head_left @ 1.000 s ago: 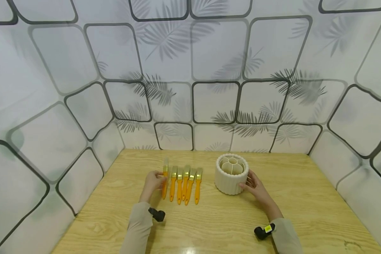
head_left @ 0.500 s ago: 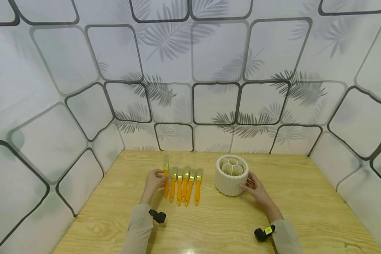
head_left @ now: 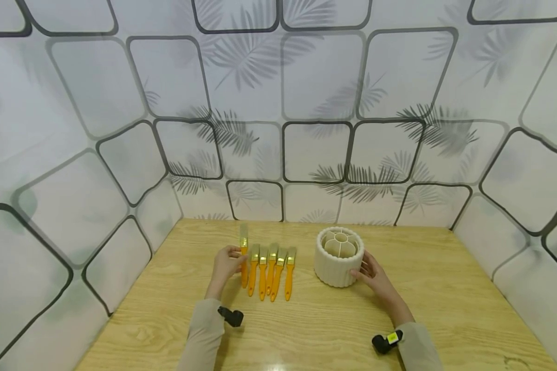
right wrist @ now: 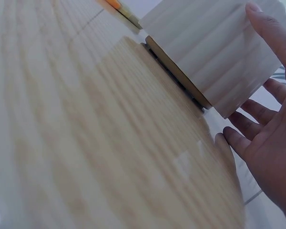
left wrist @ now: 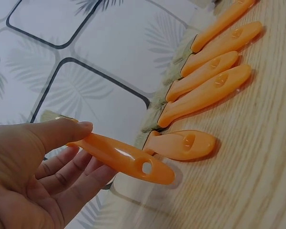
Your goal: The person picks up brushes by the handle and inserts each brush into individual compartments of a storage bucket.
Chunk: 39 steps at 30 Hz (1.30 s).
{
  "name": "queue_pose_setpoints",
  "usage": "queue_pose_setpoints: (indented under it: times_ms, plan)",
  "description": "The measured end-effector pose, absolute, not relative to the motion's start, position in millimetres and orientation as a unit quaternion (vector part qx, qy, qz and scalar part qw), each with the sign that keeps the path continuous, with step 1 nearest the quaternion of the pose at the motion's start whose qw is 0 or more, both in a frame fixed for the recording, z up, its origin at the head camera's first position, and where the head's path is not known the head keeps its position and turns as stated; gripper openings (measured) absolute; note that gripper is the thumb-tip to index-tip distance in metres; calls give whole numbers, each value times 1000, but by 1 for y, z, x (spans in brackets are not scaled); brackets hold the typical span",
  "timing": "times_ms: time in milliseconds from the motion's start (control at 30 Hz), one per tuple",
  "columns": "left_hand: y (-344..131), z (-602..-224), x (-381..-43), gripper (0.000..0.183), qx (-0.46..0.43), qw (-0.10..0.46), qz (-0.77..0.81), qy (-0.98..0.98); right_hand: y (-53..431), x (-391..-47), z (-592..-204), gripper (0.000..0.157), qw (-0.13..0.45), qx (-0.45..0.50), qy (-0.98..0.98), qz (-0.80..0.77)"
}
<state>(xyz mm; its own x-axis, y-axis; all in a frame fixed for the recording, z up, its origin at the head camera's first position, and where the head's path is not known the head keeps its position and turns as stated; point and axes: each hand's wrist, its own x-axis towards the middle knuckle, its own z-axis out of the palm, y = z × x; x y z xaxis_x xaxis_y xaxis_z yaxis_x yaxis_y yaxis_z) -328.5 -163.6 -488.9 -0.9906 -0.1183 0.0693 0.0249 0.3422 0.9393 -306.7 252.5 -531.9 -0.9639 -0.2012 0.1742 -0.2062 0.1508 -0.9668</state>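
My left hand (head_left: 226,265) pinches a flat paintbrush (left wrist: 126,160) by its orange handle, thumb on top and fingers beneath. The bristles point away from me, and in the left wrist view the handle's end hangs just above the table. To its right several more paintbrushes (head_left: 276,270) lie side by side, bristles toward the back wall. My right hand (head_left: 375,273) holds the right side of a white, ribbed, round organizer (head_left: 332,270), thumb on the near side and fingers partly hidden behind it. Petal-shaped dividers around a central ring show inside the organizer.
The light wood table (head_left: 297,335) runs back to patterned walls (head_left: 315,149) on three sides. The organizer's base with a dark lower edge (right wrist: 176,78) shows in the right wrist view. A small black camera (head_left: 232,316) sits at each wrist.
The paintbrush in my left hand has risen slightly, and its handle end has swung a little right, toward the row. My right hand and the organizer have stayed in place.
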Motion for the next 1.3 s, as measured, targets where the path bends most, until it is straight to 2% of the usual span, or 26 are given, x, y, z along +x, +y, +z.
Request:
queue_pose_setpoints:
  times_ms: [767, 1300]
  plan:
    - [-157, -486, -332, 29, 4, 97, -589, -802, 252, -305, -530, 75, -14, 118, -754, 646]
    - [-146, -481, -333, 33, -8, 111, -621, -776, 253, -307, -534, 75, 3, 127, -755, 643]
